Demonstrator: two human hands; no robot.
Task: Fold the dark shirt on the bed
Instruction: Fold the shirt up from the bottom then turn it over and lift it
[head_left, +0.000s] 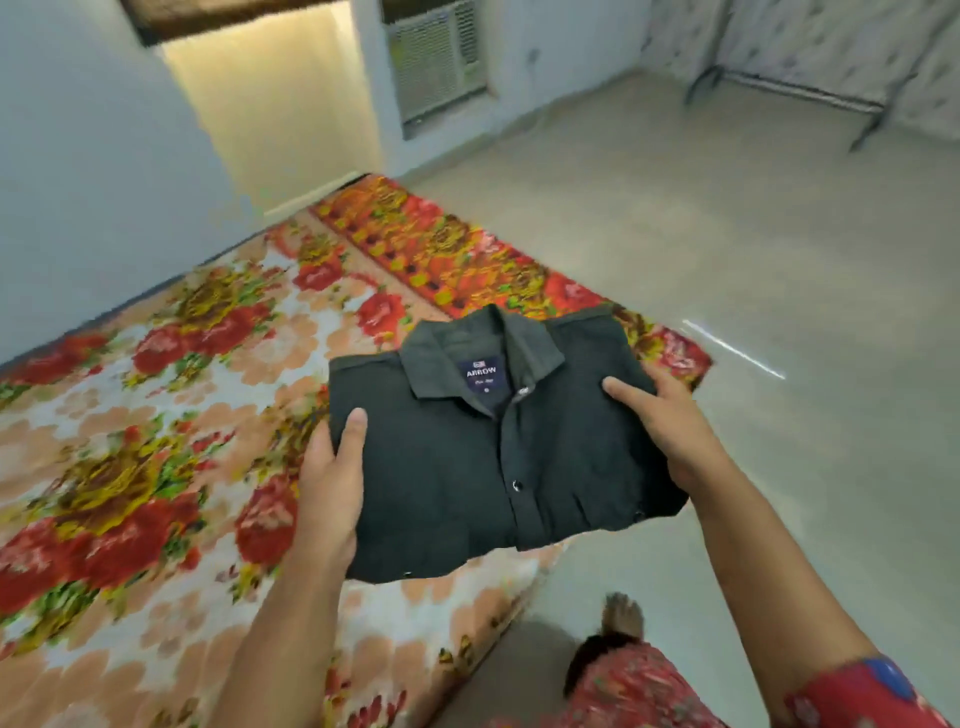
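Shirt (457, 467), folded, collar (483, 358) pointing away

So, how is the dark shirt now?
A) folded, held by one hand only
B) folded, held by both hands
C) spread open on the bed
B: the dark shirt is folded, and the left hand and right hand each grip one side.

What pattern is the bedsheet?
Floral: red and yellow flowers with green leaves on a pale ground, on the bedsheet. The head view, the only one, shows it.
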